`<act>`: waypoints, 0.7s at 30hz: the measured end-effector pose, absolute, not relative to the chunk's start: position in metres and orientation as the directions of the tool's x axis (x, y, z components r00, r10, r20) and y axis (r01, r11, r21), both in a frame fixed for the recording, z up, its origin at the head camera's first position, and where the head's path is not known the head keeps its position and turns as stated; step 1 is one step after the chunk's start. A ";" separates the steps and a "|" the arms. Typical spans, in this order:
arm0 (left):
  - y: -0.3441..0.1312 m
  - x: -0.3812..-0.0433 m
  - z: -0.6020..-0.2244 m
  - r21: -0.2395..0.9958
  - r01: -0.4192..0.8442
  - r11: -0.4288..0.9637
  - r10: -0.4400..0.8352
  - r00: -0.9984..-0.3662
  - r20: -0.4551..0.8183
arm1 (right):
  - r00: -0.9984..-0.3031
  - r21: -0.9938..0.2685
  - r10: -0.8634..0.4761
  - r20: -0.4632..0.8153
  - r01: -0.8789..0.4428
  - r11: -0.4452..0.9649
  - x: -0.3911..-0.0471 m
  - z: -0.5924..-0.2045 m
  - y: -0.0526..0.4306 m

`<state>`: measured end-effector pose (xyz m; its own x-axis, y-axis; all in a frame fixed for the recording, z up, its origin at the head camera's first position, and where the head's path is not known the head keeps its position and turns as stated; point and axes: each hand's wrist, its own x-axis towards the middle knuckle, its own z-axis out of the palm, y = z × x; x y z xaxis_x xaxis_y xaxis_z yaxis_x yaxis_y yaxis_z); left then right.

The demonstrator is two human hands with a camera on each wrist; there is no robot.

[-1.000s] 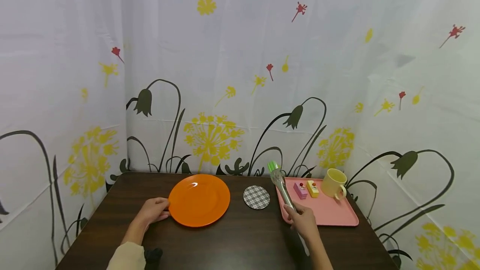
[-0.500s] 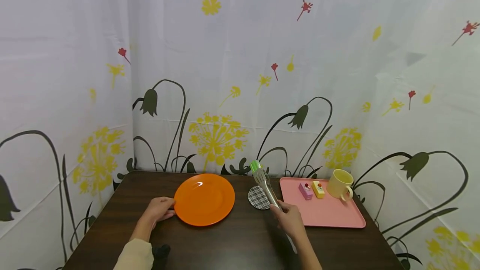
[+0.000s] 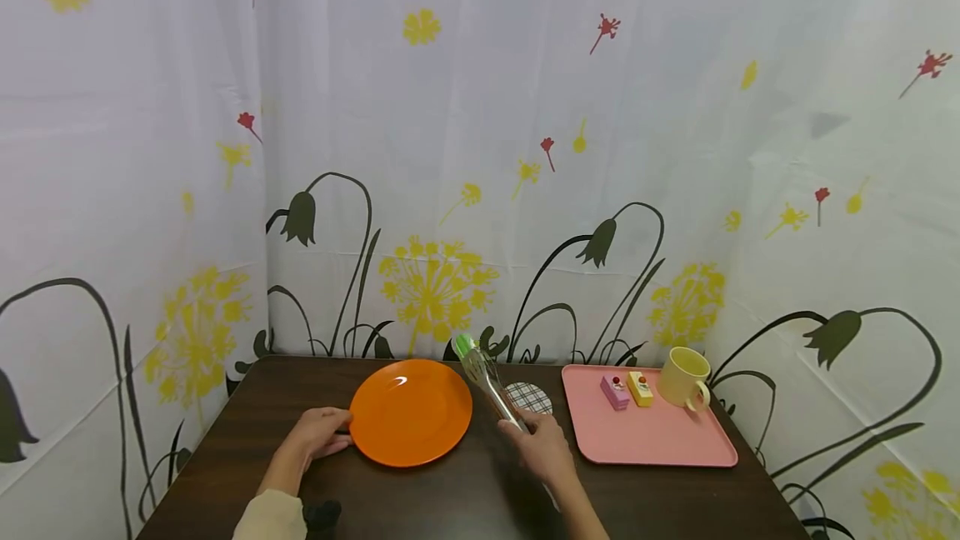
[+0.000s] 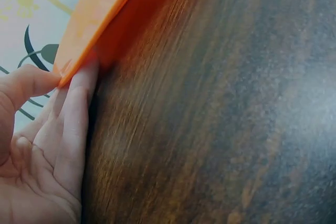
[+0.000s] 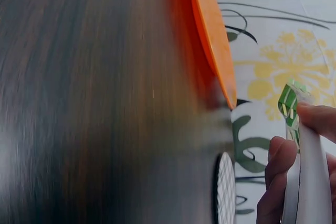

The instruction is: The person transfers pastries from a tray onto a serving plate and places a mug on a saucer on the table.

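My left hand pinches the left rim of an orange plate. In the left wrist view the thumb lies on top of the rim and the fingers are beneath it. My right hand grips metal tongs by their arms, tilted toward the upper left. At the tongs' tips is a small green piece with pale markings, also visible in the right wrist view; its kind is unclear. The tips are above the table, near the plate's upper right edge.
Right of the plate lies a round checked coaster, partly behind the tongs. A pink tray at the right bears a purple cake piece, a yellow cake piece and a yellow mug. A patterned curtain hangs behind.
My right hand has carried the tongs and green piece leftward, from over the tray, past the coaster, to near the plate. My left hand stays at the plate's rim.
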<state>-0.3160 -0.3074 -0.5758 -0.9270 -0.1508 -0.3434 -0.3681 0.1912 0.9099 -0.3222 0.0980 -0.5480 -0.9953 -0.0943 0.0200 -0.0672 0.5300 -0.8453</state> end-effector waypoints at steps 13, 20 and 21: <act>-0.317 -0.314 -0.575 0.917 -0.368 0.152 -0.106 -0.929 -0.355 | -0.990 -0.745 -0.137 0.023 -0.108 0.658 -0.312 -0.552 0.052; -0.314 -0.314 -0.575 0.918 -0.367 0.148 -0.111 -0.929 -0.354 | -0.985 -0.702 -0.174 0.002 -0.125 0.701 -0.311 -0.558 0.035; -0.314 -0.315 -0.576 0.918 -0.368 0.146 -0.111 -0.928 -0.355 | -0.984 -0.697 -0.179 0.000 -0.128 0.705 -0.309 -0.559 0.032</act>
